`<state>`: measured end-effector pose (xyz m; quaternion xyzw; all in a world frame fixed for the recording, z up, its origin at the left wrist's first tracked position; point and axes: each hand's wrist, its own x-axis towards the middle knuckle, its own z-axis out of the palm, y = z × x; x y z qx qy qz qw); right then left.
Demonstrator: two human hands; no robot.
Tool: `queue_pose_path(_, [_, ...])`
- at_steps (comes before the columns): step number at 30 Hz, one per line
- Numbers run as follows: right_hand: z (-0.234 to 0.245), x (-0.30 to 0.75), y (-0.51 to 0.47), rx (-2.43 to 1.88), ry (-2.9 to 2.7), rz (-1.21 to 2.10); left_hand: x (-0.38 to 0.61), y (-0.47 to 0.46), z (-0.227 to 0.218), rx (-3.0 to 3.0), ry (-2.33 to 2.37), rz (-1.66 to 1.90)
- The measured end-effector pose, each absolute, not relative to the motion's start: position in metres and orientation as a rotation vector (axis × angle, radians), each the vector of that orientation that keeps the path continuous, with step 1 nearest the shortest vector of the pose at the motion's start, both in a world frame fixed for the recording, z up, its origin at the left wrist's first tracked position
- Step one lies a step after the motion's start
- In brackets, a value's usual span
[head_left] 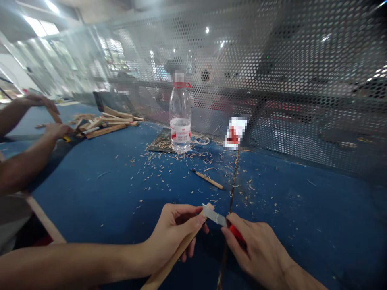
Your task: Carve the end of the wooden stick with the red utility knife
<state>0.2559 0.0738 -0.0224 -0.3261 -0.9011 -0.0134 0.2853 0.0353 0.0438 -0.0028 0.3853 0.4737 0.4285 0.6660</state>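
My left hand (175, 233) is closed around a long thin wooden stick (169, 266) that runs down toward the bottom edge. My right hand (256, 249) grips a red-handled knife (236, 233); its silver blade (215, 216) rests against the stick's upper tip, beside my left thumb. Both hands hover low over the blue table top (99, 201), which is strewn with wood shavings.
A clear water bottle (180, 117) with a red neck ring stands at the back centre. A short pencil-like stick (208, 179) lies ahead. Another person's arms (27, 137) work at the left by a pile of wooden sticks (102, 123). Perforated metal screen (287, 80) closes off the back.
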Motion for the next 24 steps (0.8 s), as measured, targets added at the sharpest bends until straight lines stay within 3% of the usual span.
queue_pose_path(9, [-0.037, 0.28, 0.107, -1.009, -2.372, -0.346, 0.033, 0.047, 0.001, 0.919, 1.079, 0.924])
queue_pose_path(15, [-0.035, 0.299, 0.118, -1.308, -2.323, -0.123, 0.031, 0.048, 0.003, 0.935, 1.06, 0.923])
queue_pose_path(24, [-0.031, 0.263, 0.079, -1.066, -2.507, -0.123, 0.034, 0.053, -0.002, 0.926, 1.03, 0.957])
